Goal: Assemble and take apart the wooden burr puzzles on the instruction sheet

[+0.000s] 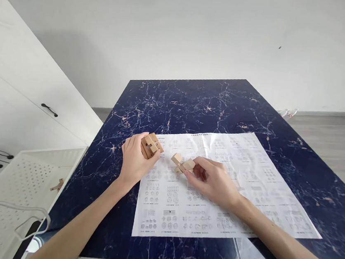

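Note:
My left hand (137, 155) is closed around a block of interlocking wooden puzzle pieces (152, 145), with notches and a dark gap showing on its face. Between the thumb and fingers of my right hand (215, 180) is a smaller, paler group of notched wooden puzzle pieces (182, 164). A short space separates the two wooden parts. Both are above a large printed instruction sheet (165, 195) covered in small diagrams; my right hand hides some of its middle. Some of my right fingers are curled out of sight.
The sheet lies on a dark blue marble-patterned table (188, 102). At the left, a white perforated basket (44, 164) holds another wooden piece (57, 185), near a white cable (35, 209). A white cabinet (34, 80) with black handles stands beyond it.

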The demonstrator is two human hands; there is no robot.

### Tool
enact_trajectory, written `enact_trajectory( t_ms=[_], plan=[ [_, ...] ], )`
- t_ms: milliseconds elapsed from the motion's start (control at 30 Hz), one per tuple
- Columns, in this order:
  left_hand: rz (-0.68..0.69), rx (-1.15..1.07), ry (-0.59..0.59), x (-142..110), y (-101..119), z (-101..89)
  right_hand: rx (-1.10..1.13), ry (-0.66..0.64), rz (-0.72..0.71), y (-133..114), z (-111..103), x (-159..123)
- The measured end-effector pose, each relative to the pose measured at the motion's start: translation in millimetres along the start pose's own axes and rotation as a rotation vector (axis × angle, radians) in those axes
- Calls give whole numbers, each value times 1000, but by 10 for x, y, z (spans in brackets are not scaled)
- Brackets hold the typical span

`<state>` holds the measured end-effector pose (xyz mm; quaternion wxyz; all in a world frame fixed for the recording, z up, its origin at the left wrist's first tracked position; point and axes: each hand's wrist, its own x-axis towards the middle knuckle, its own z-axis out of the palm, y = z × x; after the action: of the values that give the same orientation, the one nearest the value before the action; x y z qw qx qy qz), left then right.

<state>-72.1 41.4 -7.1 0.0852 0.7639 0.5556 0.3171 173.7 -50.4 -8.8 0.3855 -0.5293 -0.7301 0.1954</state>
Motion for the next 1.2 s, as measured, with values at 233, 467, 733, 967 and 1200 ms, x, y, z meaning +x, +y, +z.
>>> enact_trajectory(
  t_ms=[233, 467, 733, 967, 1200],
  plan=[
    [255, -135, 75, -52, 141, -68, 112, 21, 70, -14, -58, 29],
    [405, -417, -287, -205, 261, -86, 226, -84, 24, -67, -92, 28],
    [324, -524, -435, -224, 374, -111, 248, -175, 6, -43, -83, -8],
    [407, -517, -425, -246, 364, -103, 77, -91, -129, 1, -69, -40],
    [490, -477, -427, -265, 353, -83, 66, -124, -129, 5, -79, -37]
  ],
)
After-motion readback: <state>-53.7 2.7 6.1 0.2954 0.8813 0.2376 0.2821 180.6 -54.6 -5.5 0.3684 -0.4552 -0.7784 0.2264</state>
